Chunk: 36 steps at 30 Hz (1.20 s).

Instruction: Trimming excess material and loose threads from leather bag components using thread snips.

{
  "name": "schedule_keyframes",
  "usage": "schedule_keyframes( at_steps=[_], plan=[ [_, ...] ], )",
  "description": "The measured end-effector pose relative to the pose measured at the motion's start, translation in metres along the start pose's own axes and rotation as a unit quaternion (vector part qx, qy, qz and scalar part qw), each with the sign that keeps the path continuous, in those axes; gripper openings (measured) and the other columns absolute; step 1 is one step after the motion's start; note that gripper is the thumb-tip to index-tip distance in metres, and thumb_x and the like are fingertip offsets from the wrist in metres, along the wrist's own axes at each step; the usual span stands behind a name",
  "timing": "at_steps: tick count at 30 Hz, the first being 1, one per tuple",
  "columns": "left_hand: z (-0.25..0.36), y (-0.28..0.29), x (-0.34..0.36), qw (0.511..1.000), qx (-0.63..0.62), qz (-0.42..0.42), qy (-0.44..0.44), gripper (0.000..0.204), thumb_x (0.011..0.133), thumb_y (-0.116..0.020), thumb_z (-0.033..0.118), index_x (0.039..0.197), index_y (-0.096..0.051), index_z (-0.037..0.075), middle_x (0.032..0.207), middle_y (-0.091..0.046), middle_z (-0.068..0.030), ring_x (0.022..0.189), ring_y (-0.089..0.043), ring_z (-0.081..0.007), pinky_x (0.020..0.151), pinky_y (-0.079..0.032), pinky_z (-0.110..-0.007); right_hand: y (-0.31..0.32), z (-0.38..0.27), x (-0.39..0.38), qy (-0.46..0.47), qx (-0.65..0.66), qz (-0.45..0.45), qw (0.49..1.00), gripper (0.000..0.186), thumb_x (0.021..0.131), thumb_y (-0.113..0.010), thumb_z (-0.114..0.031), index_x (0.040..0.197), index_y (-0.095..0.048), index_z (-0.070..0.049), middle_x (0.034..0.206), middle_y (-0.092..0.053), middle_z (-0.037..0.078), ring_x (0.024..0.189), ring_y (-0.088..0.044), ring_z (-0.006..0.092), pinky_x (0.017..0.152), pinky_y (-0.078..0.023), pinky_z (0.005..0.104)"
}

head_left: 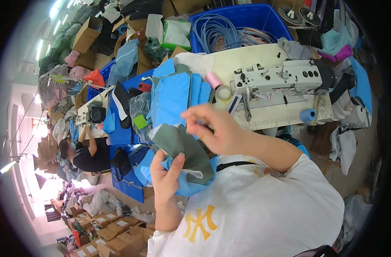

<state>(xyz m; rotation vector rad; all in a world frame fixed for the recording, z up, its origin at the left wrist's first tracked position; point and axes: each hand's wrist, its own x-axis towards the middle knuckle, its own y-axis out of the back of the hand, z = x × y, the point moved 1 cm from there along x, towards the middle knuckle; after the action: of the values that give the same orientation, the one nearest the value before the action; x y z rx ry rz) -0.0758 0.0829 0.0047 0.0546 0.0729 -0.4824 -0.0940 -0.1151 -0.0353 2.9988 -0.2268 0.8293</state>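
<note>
My left hand [167, 173] pinches a grey-green fabric piece [178, 141] with blue cloth [191, 188] and a bit of white showing beneath it. Just above and to the right, my right hand [206, 126] has curled, slightly blurred fingers around something dark and small that I cannot make out. Behind both hands lies a pile of blue cut fabric pieces [167, 96]. A pink thread cone [213, 80] and a tape roll [223, 93] stand beside that pile, to the left of a white sewing machine [276, 79].
A blue thread spool [307, 115] sits at the machine table's [259, 123] front. Blue bins [285, 32] with tubing stand behind. At left, a co-worker [86, 156] works at another machine. Cardboard boxes [114, 240] fill the lower left; hanging fabric [358, 85] crowds the right.
</note>
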Motion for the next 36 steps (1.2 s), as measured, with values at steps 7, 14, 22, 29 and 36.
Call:
schedule_keyframes(
  at_steps=[7, 14, 22, 29, 36],
  plan=[
    [-0.019, 0.051, 0.016, 0.977, 0.176, 0.051, -0.110, 0.055, 0.089, -0.074, 0.041, 0.120, -0.060, -0.002, 0.100, -0.061, -0.0014, 0.091, -0.059, -0.0099, 0.082, -0.047, -0.026, 0.038, 0.035, -0.014, -0.113, 0.023, 0.039, 0.993, 0.025, 0.098, -0.062, -0.014, 0.120, -0.056, -0.003, 0.085, -0.052, -0.001, 0.075, -0.047, 0.0058, 0.068, -0.042, 0.0231],
    [0.009, 0.086, 0.026, 0.879, 0.279, 0.284, -0.261, 0.057, 0.100, -0.046, 0.058, 0.080, -0.043, 0.005, 0.059, -0.053, -0.0067, 0.058, -0.059, -0.0180, 0.065, -0.051, -0.032, 0.045, 0.068, -0.053, -0.218, -0.017, 0.064, 0.974, 0.022, 0.096, -0.064, -0.018, 0.113, -0.058, -0.005, 0.076, -0.057, 0.002, 0.066, -0.052, 0.0093, 0.061, -0.042, 0.0270],
    [0.032, 0.074, 0.020, 0.814, 0.307, 0.282, -0.404, 0.058, 0.103, -0.030, 0.059, 0.088, -0.039, 0.004, 0.063, -0.059, -0.0167, 0.063, -0.064, -0.0308, 0.072, -0.055, -0.044, 0.015, 0.051, -0.025, -0.176, 0.094, -0.080, 0.977, 0.026, 0.094, -0.067, -0.020, 0.113, -0.058, -0.004, 0.078, -0.060, 0.004, 0.068, -0.057, 0.0124, 0.061, -0.046, 0.0294],
    [0.038, 0.076, -0.014, 0.821, 0.267, 0.296, -0.408, 0.062, 0.101, -0.025, 0.064, 0.087, -0.041, 0.006, 0.067, -0.061, -0.0175, 0.066, -0.065, -0.0305, 0.071, -0.054, -0.045, -0.020, 0.031, 0.002, 0.033, 0.060, -0.194, 0.979, 0.048, 0.081, -0.082, -0.024, 0.118, -0.057, -0.006, 0.101, -0.066, 0.009, 0.076, -0.066, 0.0220, 0.069, -0.052, 0.0302],
    [0.046, 0.074, -0.038, 0.825, 0.165, 0.305, -0.446, 0.054, 0.101, -0.030, 0.062, 0.091, -0.041, 0.011, 0.067, -0.060, -0.0183, 0.055, -0.059, -0.0272, 0.052, -0.050, -0.036, -0.046, 0.041, -0.006, -0.031, 0.110, -0.325, 0.939, 0.046, 0.082, -0.078, -0.020, 0.117, -0.052, -0.005, 0.100, -0.067, 0.012, 0.090, -0.068, 0.0312, 0.078, -0.053, 0.0396]
  ],
)
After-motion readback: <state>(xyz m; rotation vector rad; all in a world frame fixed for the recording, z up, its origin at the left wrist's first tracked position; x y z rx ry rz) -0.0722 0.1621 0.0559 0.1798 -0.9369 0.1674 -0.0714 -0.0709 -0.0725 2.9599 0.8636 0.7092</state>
